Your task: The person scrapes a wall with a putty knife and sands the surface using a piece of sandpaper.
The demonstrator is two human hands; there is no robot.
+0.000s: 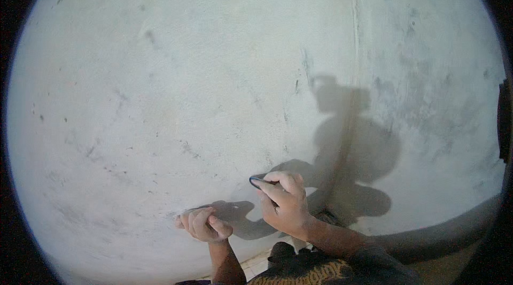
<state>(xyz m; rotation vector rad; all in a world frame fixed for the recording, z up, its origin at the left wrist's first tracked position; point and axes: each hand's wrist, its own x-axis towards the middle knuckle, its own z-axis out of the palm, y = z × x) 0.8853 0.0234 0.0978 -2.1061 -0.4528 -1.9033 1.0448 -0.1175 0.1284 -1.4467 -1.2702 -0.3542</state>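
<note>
My right hand [285,202] pinches a thin dark strip [254,182] with a bluish edge, bent into a loop at the fingertips. What the strip is made of cannot be made out. It is close to a scuffed pale wall [208,96]; whether it touches the wall is unclear. Lower and to the left, my left hand [204,224] has its fingers curled towards the same wall. A thin dark line shows along its upper side, and I cannot tell whether that is a held thing or shadow.
A vertical corner line [355,24] divides the wall from a second, grey-smudged wall surface [437,96]. Shadows of my head and arms fall across both. Light floor tiles [254,267] show below, beside my dark printed shirt [308,271]. Something dark [505,120] stands at the right rim.
</note>
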